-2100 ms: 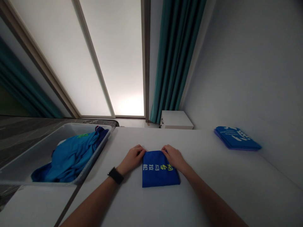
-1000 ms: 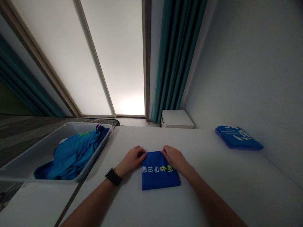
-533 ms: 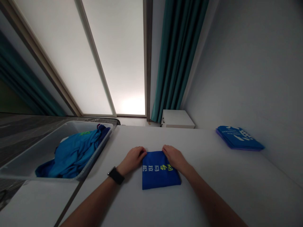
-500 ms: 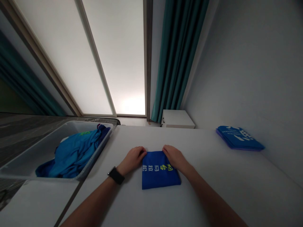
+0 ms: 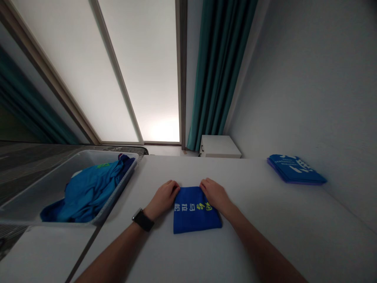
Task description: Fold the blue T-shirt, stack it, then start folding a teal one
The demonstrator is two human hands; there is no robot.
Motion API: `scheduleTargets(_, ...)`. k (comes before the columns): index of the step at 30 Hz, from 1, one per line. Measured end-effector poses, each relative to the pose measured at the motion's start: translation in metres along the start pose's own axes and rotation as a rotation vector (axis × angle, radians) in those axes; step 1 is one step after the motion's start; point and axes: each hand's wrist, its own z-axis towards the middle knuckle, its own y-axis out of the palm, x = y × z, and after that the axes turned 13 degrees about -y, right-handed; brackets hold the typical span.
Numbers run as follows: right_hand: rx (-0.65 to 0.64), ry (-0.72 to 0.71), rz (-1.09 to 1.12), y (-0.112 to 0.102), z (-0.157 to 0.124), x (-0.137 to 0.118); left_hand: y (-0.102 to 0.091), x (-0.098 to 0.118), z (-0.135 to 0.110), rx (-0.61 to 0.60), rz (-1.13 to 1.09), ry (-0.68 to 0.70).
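Note:
A blue garment [image 5: 194, 220], folded into a flat rectangle with white and yellow-green lettering, lies on the white table [image 5: 165, 259] in front of me. At its far left corner my left hand [image 5: 165, 199], with a dark watch on the wrist, pinches the cloth. My right hand [image 5: 216, 195] is closed on the far right corner and covers part of the lettering. The thumbs and fingertips are partly hidden, and the garment's near edge rests on the table.
To the left stands a translucent plastic bin [image 5: 110, 210] with crumpled blue clothes [image 5: 91, 190] in it. A stack of folded blue garments [image 5: 294, 169] lies at the far right by the wall. Beyond the table are a small white cabinet [image 5: 220, 146] and a teal curtain [image 5: 222, 74].
The whole view has shifted slightly, so everything sits a little further left and up. Both hands keep hold of the folded garment's far corners.

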Motion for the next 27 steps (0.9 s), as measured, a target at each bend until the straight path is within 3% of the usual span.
scheduleTargets(7,0.094,0.003,0.05,0.004,-0.002,0.003,-0.001,-0.001,0.003,0.024,-0.008,0.027)
scheduleTargets(13,0.243,-0.026,-0.034,-0.016,-0.014,-0.005,-0.005,-0.002,0.003,0.0,-0.055,-0.023)
scheduleTargets(16,0.184,-0.086,-0.13,-0.023,-0.028,-0.031,-0.006,-0.001,0.002,0.011,-0.075,0.01)
scheduleTargets(20,0.096,-0.133,-0.137,-0.015,-0.046,-0.06,-0.008,0.0,0.001,0.019,-0.067,0.032)
scheduleTargets(23,0.051,-0.142,-0.138,-0.009,-0.049,-0.053,-0.013,0.003,-0.002,-0.038,-0.057,0.011)
scheduleTargets(27,0.003,-0.179,-0.082,-0.016,-0.037,-0.019,-0.015,0.015,-0.014,-0.233,-0.109,0.041)
